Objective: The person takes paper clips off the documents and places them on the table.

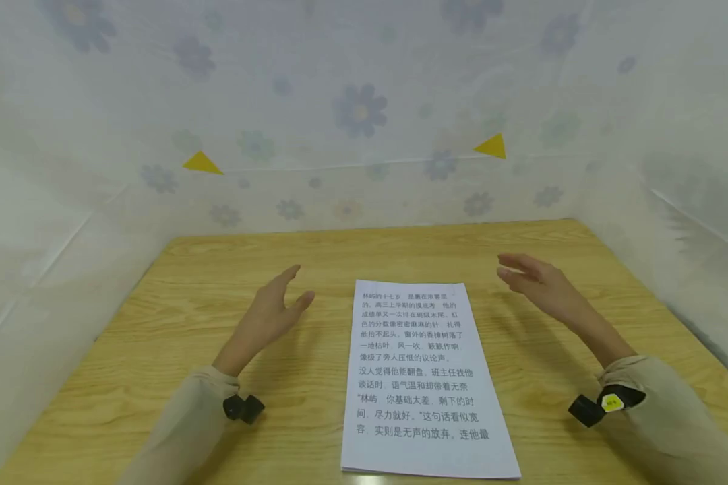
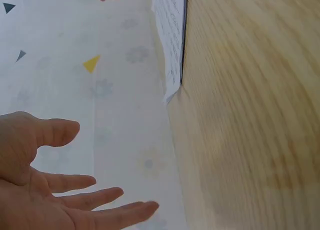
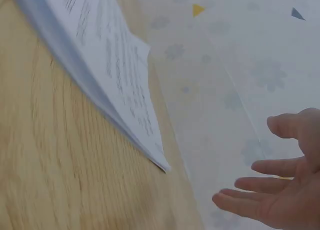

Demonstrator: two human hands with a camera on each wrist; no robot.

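A white sheet of paper (image 1: 421,377) printed with black Chinese text lies flat in the middle of the wooden table (image 1: 158,316), reaching to the near edge. My left hand (image 1: 273,313) hovers to the left of the sheet, fingers straight and apart, holding nothing. My right hand (image 1: 536,279) hovers to the right of the sheet's top corner, also spread and empty. The left wrist view shows my left hand (image 2: 55,190) with relaxed fingers and the paper (image 2: 171,35) edge-on. In the right wrist view my right hand (image 3: 280,195) is spread beside the paper (image 3: 105,60).
White flowered cloth walls (image 1: 364,121) close in the table at the back and both sides. Yellow triangle markers (image 1: 201,163) are stuck on the back wall. Small black cameras sit on both wrists (image 1: 243,407).
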